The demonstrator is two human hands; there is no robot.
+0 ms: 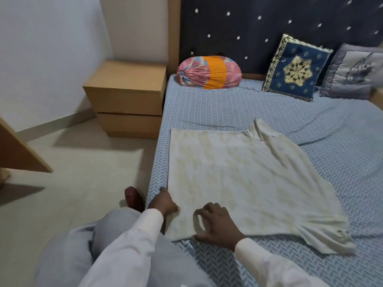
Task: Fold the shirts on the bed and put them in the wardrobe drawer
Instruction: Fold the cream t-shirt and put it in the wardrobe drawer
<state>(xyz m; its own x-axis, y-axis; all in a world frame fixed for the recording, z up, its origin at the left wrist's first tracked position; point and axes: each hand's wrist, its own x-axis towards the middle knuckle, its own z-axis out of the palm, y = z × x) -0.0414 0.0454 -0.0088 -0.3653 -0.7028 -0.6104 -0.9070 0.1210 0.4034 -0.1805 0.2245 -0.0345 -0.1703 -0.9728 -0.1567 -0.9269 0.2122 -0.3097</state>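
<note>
Near the left edge of the bed point(290, 112), the cream shirt point(248, 183) lay flat, the right hand point(217, 224) pinching its near hem with arched fingers and the left hand point(163, 201) on its side edge, grip unclear, so an uneven pull could have skewed the fold or dragged it over the side.

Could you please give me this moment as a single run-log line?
shirt: spread on bed | left hand: at shirt's left edge, grip unclear | right hand: pinches near hem
</note>
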